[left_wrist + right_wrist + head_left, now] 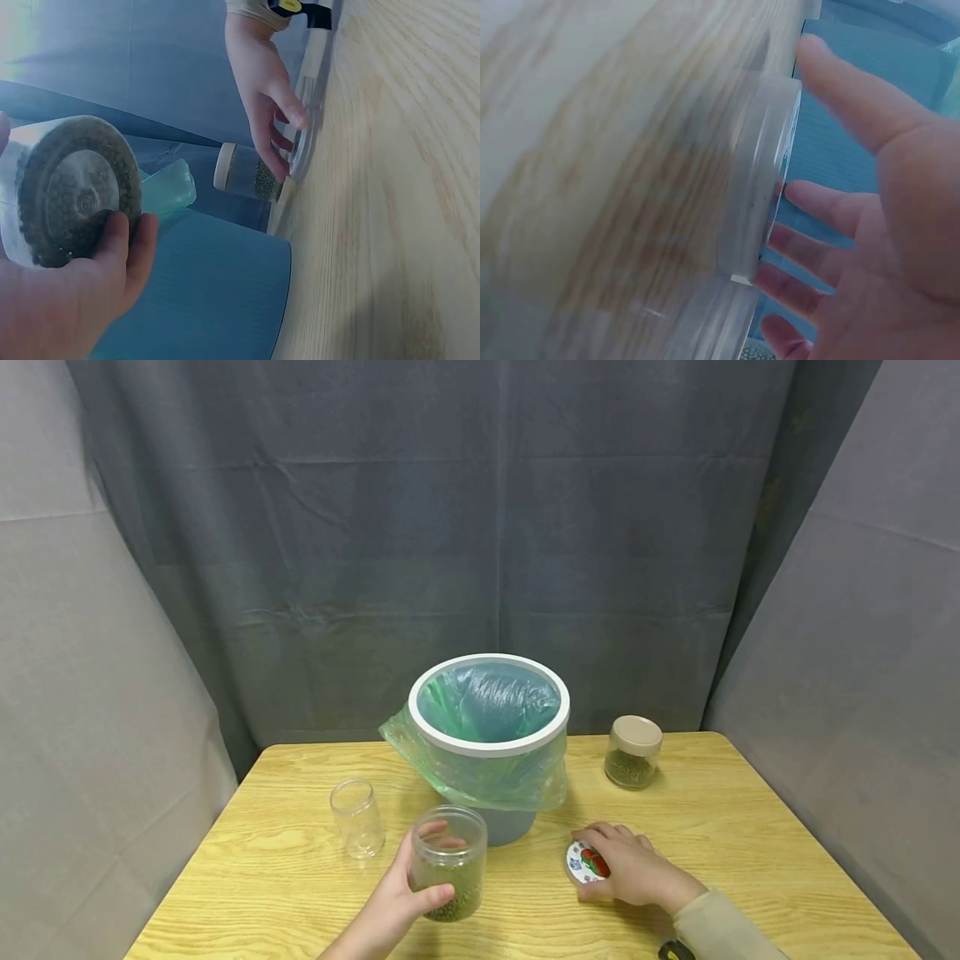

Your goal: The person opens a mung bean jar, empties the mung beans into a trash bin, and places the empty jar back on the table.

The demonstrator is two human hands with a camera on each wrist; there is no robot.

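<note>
My left hand (401, 893) grips a clear open-topped jar (465, 881) partly filled with small green beans, holding it in front of the bin. In the left wrist view its base (82, 191) faces the camera, fingers curled round the side. My right hand (633, 867) reaches over a round lid (583, 862) with a red, green and blue picture, which lies on the table. Seen from the right wrist, the fingers are spread by the lid's face (765, 187) and the thumb stands apart from its rim. Another clear rounded edge (712, 322) shows beside that lid.
A grey bin (510, 825) with a white rim and green liner bag stands mid-table. Left of it is a clear empty jar (357, 821). A beige-lidded jar of green beans (633, 752) stands back right. A black and yellow object (675, 951) is by the right sleeve.
</note>
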